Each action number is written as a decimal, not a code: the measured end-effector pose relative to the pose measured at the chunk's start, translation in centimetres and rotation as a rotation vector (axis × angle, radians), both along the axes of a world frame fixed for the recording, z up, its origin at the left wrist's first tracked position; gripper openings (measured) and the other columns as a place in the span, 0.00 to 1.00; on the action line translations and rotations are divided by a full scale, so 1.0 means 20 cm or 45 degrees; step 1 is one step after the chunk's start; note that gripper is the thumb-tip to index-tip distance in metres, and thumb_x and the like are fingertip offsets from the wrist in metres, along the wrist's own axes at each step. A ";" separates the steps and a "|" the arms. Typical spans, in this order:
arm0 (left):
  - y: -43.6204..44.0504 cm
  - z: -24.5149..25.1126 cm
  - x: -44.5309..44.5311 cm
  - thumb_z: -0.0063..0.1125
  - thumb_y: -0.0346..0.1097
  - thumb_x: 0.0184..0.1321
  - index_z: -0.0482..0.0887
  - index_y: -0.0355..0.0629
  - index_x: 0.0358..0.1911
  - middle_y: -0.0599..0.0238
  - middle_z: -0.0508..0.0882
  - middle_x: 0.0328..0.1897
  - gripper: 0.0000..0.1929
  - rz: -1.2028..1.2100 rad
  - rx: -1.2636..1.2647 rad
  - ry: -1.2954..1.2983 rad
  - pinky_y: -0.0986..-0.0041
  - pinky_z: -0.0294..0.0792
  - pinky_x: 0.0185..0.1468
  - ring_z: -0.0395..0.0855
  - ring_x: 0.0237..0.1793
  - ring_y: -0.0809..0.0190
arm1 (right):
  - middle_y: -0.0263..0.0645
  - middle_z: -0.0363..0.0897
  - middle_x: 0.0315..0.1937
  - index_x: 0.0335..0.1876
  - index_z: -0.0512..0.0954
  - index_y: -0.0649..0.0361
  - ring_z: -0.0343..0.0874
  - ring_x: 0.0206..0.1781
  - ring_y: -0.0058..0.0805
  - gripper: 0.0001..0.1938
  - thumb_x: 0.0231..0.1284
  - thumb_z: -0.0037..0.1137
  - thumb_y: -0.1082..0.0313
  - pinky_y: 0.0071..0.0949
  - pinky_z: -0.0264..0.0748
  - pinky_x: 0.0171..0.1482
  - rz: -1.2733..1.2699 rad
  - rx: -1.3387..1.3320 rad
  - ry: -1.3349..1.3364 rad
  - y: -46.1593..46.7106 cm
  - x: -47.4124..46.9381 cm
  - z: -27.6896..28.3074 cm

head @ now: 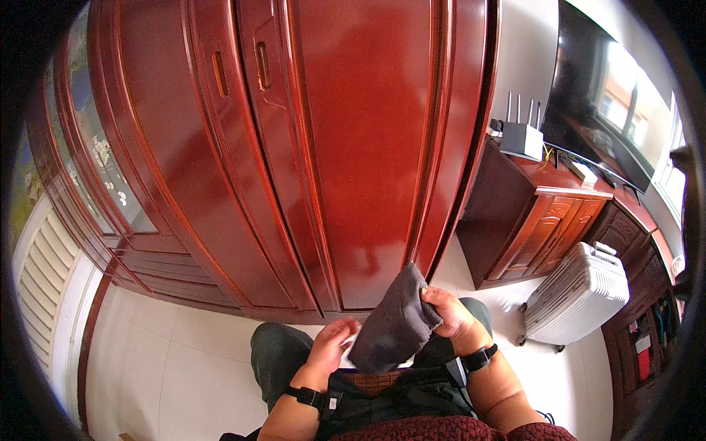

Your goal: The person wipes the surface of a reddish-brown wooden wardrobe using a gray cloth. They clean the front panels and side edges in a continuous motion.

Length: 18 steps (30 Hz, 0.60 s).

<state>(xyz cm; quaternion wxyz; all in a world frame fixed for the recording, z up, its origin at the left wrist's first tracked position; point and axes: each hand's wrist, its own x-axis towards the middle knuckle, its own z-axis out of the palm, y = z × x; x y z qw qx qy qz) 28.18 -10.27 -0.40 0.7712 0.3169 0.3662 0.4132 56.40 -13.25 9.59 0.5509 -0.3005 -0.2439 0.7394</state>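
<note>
A folded dark grey cloth is held up above my lap, its narrow end pointing away from me. My right hand grips its right edge, thumb on top. My left hand is beside the cloth's left edge, slightly blurred, fingers loosely bent and nothing seen in them. Whether its fingertips touch the cloth is hard to make out. Each wrist wears a black strap. Below the cloth are my knees in dark trousers.
A glossy red-brown wooden wardrobe rises directly in front. To the right are a silver suitcase on wheels, a wooden cabinet bearing a router, and a television. A white louvred panel stands at left, above pale floor tiles.
</note>
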 end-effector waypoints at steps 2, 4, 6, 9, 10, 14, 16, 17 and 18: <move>0.01 -0.05 0.02 0.54 0.40 0.72 0.78 0.51 0.61 0.71 0.82 0.61 0.16 0.181 -0.161 0.287 0.66 0.64 0.58 0.79 0.57 0.65 | 0.41 0.84 0.44 0.53 0.76 0.66 0.84 0.44 0.31 0.13 0.74 0.44 0.66 0.32 0.80 0.51 -0.008 0.030 -0.151 0.01 -0.03 0.02; 0.02 -0.10 0.02 0.50 0.46 0.73 0.73 0.51 0.65 0.69 0.79 0.65 0.20 0.093 -0.335 0.243 0.58 0.64 0.62 0.78 0.60 0.61 | 0.41 0.84 0.43 0.53 0.76 0.67 0.83 0.45 0.32 0.13 0.75 0.43 0.67 0.31 0.80 0.51 0.008 0.006 -0.266 0.01 -0.10 0.03; 0.02 -0.12 0.04 0.48 0.53 0.74 0.69 0.52 0.69 0.68 0.76 0.69 0.25 -0.094 -0.510 0.069 0.52 0.62 0.66 0.76 0.62 0.57 | 0.40 0.83 0.44 0.53 0.76 0.68 0.83 0.45 0.30 0.14 0.74 0.46 0.66 0.29 0.79 0.52 0.040 0.034 -0.432 0.00 -0.20 0.01; 0.00 -0.11 0.07 0.38 0.64 0.73 0.67 0.49 0.70 0.62 0.69 0.75 0.33 -0.210 -0.513 -0.198 0.44 0.58 0.70 0.67 0.72 0.51 | 0.38 0.83 0.44 0.55 0.76 0.67 0.81 0.45 0.26 0.16 0.76 0.47 0.62 0.27 0.77 0.52 0.130 -0.008 -0.661 -0.04 -0.36 -0.05; -0.01 -0.09 0.08 0.34 0.66 0.73 0.67 0.49 0.71 0.61 0.70 0.74 0.34 -0.247 -0.369 -0.395 0.46 0.58 0.72 0.66 0.73 0.50 | 0.37 0.83 0.44 0.55 0.76 0.66 0.80 0.46 0.25 0.16 0.76 0.47 0.61 0.27 0.77 0.52 0.200 0.054 -0.611 -0.07 -0.40 -0.08; -0.04 0.01 0.08 0.34 0.71 0.69 0.69 0.45 0.69 0.55 0.74 0.70 0.39 -0.110 -0.375 -0.485 0.52 0.60 0.73 0.71 0.69 0.48 | 0.35 0.82 0.45 0.56 0.76 0.66 0.80 0.47 0.25 0.16 0.77 0.46 0.61 0.27 0.76 0.53 0.232 0.054 -0.432 -0.09 -0.47 -0.15; -0.04 0.05 0.06 0.27 0.72 0.70 0.65 0.45 0.72 0.55 0.70 0.74 0.41 -0.158 -0.395 -0.632 0.53 0.55 0.76 0.66 0.73 0.47 | 0.37 0.82 0.46 0.57 0.75 0.66 0.81 0.47 0.27 0.15 0.77 0.45 0.63 0.28 0.76 0.54 0.168 -0.009 -0.267 -0.07 -0.45 -0.16; -0.04 0.06 0.05 0.27 0.72 0.70 0.65 0.44 0.72 0.54 0.70 0.74 0.41 -0.169 -0.350 -0.655 0.53 0.54 0.76 0.66 0.73 0.47 | 0.39 0.82 0.47 0.57 0.75 0.66 0.81 0.49 0.30 0.15 0.77 0.44 0.64 0.29 0.77 0.56 0.110 -0.074 -0.229 -0.06 -0.43 -0.16; -0.03 0.07 0.04 0.27 0.71 0.70 0.65 0.43 0.72 0.54 0.69 0.75 0.41 -0.156 -0.301 -0.661 0.53 0.54 0.76 0.66 0.73 0.47 | 0.40 0.82 0.48 0.57 0.75 0.66 0.81 0.50 0.31 0.15 0.77 0.44 0.64 0.30 0.76 0.57 0.062 -0.102 -0.183 -0.06 -0.41 -0.15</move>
